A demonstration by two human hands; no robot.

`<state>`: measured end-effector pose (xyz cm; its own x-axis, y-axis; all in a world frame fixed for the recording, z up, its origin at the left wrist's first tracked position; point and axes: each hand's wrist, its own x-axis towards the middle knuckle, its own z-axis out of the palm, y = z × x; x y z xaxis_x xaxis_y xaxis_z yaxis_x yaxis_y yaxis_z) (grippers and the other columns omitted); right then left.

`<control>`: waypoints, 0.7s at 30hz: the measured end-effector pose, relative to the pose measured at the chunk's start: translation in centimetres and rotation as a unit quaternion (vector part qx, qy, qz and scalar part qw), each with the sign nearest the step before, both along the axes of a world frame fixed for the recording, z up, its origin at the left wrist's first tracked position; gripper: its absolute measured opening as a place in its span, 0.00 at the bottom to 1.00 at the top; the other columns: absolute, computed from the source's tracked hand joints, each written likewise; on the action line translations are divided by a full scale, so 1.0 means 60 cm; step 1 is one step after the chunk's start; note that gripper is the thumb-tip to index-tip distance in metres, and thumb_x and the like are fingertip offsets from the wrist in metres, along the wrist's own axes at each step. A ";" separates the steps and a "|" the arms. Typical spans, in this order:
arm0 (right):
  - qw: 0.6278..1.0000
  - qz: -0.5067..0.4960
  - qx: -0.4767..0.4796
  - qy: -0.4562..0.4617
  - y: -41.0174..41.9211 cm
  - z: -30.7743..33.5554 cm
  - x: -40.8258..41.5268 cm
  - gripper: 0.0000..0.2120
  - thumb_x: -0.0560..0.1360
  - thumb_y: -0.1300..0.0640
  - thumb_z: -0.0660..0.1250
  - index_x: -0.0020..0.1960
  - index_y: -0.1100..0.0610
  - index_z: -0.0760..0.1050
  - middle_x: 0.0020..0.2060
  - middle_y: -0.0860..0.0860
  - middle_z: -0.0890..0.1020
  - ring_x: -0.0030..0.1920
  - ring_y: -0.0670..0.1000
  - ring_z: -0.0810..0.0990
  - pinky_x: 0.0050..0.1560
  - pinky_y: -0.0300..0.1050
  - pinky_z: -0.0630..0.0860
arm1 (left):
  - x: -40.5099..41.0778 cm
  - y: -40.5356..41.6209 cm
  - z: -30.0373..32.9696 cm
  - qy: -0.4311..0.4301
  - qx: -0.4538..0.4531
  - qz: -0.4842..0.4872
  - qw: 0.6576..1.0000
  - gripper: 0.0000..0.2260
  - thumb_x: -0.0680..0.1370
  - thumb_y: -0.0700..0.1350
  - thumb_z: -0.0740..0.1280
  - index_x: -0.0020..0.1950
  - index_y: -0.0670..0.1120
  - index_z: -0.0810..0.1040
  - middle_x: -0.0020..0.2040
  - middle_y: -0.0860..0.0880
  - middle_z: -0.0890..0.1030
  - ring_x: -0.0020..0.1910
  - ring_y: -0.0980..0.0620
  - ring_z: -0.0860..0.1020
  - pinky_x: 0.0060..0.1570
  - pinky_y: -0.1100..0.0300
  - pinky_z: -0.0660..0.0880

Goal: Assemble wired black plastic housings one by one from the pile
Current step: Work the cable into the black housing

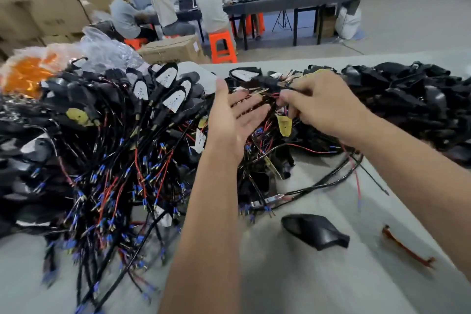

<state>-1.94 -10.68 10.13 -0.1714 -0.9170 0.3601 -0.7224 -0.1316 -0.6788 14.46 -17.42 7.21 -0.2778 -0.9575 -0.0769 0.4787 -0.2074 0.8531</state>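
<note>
Grey cloth covers the surface (318, 285), and beyond it a workshop floor holds stacked cardboard boxes (48, 0), orange stools (222, 46) and several people seated at a long dark table (293, 2).

Taking the pile of wired black housings (102, 130) as the landmark: at its far left corner sits an orange plastic bag (24, 76), partly under clear wrapping. The pile itself fills the left half of the surface, a tangle of black shells with white and yellow inserts, and red and black wires tipped with blue connectors spilling toward the near edge.

At the right edge of the pile, the left hand (233, 120) hovers palm up and turned inward, its grip spread, fingers straight and holding nothing. Just right of it, the right hand (323, 104) reaches into the heap from above; its grip pinches a wired housing (267, 83) by its thin red and black leads, fingers curled around them. A yellow tag (285, 125) hangs just below those fingers.

Right of the pile, near the front, a single loose black housing (316, 233) lies alone on the cloth, apart from the wires. Further right lies a thin orange strip (405, 248). Behind the right hand, a second heap of black shells (407, 94) runs along the back right of the surface.
</note>
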 end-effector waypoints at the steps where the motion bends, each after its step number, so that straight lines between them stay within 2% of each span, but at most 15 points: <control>1: 0.997 0.015 0.009 -0.076 -0.018 0.006 0.036 0.16 0.82 0.55 0.67 0.40 0.62 0.83 0.26 0.47 0.81 0.24 0.41 0.72 0.33 0.37 0.71 | 0.014 -0.003 0.003 -0.041 -0.015 -0.013 0.999 0.33 0.82 0.67 0.56 0.66 0.39 0.75 0.55 0.40 0.86 0.51 0.42 0.87 0.52 0.50 0.84; 2: 0.990 0.020 0.014 -0.138 -0.036 0.008 0.076 0.17 0.83 0.55 0.66 0.41 0.65 0.83 0.28 0.52 0.82 0.25 0.44 0.73 0.31 0.40 0.71 | 0.032 -0.009 0.007 -0.070 -0.029 -0.011 0.997 0.33 0.82 0.68 0.55 0.66 0.39 0.75 0.54 0.43 0.87 0.52 0.43 0.87 0.54 0.49 0.84; 4: 0.979 0.005 -0.002 -0.202 -0.066 0.005 0.151 0.19 0.83 0.55 0.65 0.40 0.67 0.80 0.34 0.62 0.82 0.31 0.53 0.76 0.35 0.49 0.72 | 0.066 -0.024 0.024 -0.108 -0.057 0.031 0.992 0.29 0.83 0.66 0.57 0.63 0.41 0.77 0.53 0.46 0.87 0.52 0.47 0.86 0.54 0.52 0.83; 6: 0.977 -0.008 -0.029 -0.212 -0.094 0.000 0.224 0.18 0.84 0.55 0.63 0.41 0.65 0.80 0.39 0.62 0.84 0.40 0.59 0.79 0.47 0.57 0.76 | 0.101 -0.048 0.046 -0.157 -0.094 0.093 0.979 0.15 0.83 0.54 0.65 0.50 0.43 0.82 0.46 0.47 0.85 0.46 0.49 0.83 0.46 0.55 0.79; 7: 0.980 -0.006 -0.029 -0.196 -0.108 -0.001 0.257 0.15 0.84 0.56 0.61 0.46 0.64 0.80 0.44 0.62 0.84 0.46 0.60 0.80 0.52 0.56 0.74 | 0.120 -0.062 0.056 -0.190 -0.112 0.112 0.969 0.11 0.82 0.47 0.68 0.43 0.44 0.82 0.42 0.45 0.84 0.43 0.48 0.81 0.44 0.55 0.77; 9: 0.989 0.012 -0.006 -0.146 -0.129 -0.001 0.311 0.14 0.84 0.58 0.58 0.62 0.66 0.77 0.57 0.64 0.82 0.59 0.64 0.79 0.56 0.52 0.71 | 0.156 -0.090 0.069 -0.264 -0.129 0.130 0.947 0.09 0.79 0.39 0.70 0.39 0.44 0.81 0.38 0.45 0.83 0.39 0.51 0.79 0.44 0.55 0.77; 11: 0.996 0.013 0.002 -0.093 -0.142 -0.008 0.351 0.15 0.82 0.60 0.61 0.64 0.67 0.75 0.59 0.65 0.81 0.61 0.65 0.78 0.53 0.51 0.71 | 0.199 -0.113 0.073 -0.343 -0.133 0.162 0.916 0.06 0.75 0.35 0.73 0.41 0.44 0.81 0.37 0.47 0.83 0.38 0.52 0.80 0.43 0.57 0.77; 13: 1.000 -0.020 -0.013 -0.003 -0.148 -0.028 0.380 0.15 0.80 0.58 0.65 0.63 0.64 0.73 0.60 0.61 0.77 0.60 0.62 0.77 0.52 0.50 0.72 | 0.237 -0.133 0.062 -0.453 -0.146 0.222 0.851 0.07 0.72 0.36 0.75 0.42 0.48 0.84 0.43 0.46 0.85 0.45 0.49 0.84 0.51 0.55 0.80; 15: 0.986 -0.041 -0.016 0.161 -0.158 -0.059 0.400 0.19 0.80 0.54 0.64 0.68 0.61 0.70 0.64 0.59 0.72 0.63 0.60 0.71 0.57 0.51 0.71 | 0.256 -0.142 0.046 -0.544 -0.151 0.259 0.784 0.07 0.72 0.39 0.74 0.45 0.50 0.86 0.47 0.47 0.87 0.52 0.47 0.84 0.58 0.52 0.80; 16: 0.979 -0.041 -0.012 0.200 -0.163 -0.074 0.405 0.22 0.80 0.52 0.63 0.70 0.60 0.68 0.66 0.58 0.70 0.65 0.60 0.69 0.59 0.51 0.70 | 0.259 -0.141 0.039 -0.554 -0.151 0.265 0.775 0.06 0.72 0.40 0.73 0.45 0.51 0.86 0.48 0.48 0.87 0.53 0.47 0.84 0.59 0.52 0.80; 18: 0.980 -0.029 -0.007 0.195 -0.172 -0.090 0.405 0.29 0.78 0.52 0.64 0.75 0.60 0.62 0.68 0.57 0.67 0.67 0.60 0.67 0.60 0.53 0.70 | 0.257 -0.141 0.025 -0.550 -0.150 0.275 0.774 0.07 0.72 0.40 0.73 0.44 0.52 0.86 0.47 0.49 0.87 0.53 0.48 0.84 0.60 0.53 0.80; 21: 0.980 0.004 -0.001 0.199 -0.185 -0.094 0.388 0.34 0.76 0.51 0.67 0.78 0.57 0.60 0.72 0.56 0.63 0.72 0.60 0.61 0.66 0.62 0.63 | 0.249 -0.140 0.020 -0.555 -0.146 0.299 0.762 0.08 0.73 0.41 0.71 0.48 0.51 0.87 0.50 0.49 0.87 0.56 0.49 0.83 0.61 0.58 0.77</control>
